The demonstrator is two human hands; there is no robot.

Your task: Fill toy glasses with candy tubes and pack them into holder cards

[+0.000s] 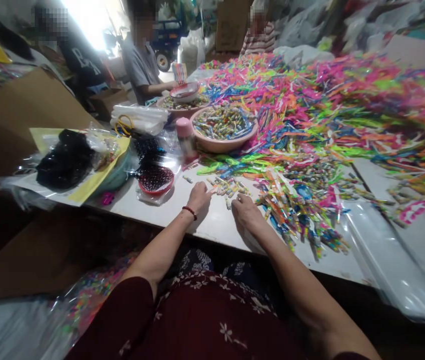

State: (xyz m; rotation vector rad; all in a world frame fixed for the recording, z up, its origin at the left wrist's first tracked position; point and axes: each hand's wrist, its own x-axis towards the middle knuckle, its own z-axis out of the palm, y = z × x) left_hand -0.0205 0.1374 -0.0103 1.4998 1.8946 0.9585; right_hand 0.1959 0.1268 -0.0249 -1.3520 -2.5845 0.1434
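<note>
My left hand (199,196), with a dark red bead bracelet (190,212) at the wrist, is closed in a pinch at the left end of a small loose heap of short striped tube-like pieces (229,186). A pale orange bit shows by its fingertips, too small to name. On the heap's right side, my right hand (248,212) is curled with its fingertips together; what they hold, if anything, is hidden. Beside that hand lies a larger pile of similar pieces (302,220) mixed with coloured strips. Both hands are low over the white table (212,220).
A pink basin (220,145) of small pieces stands beyond my hands, next to a pink-capped bottle (185,135). A red basket (156,182) sits to the left. Bright strips (310,110) cover the far right. Clear plastic (388,260) lies at right. Other people sit opposite.
</note>
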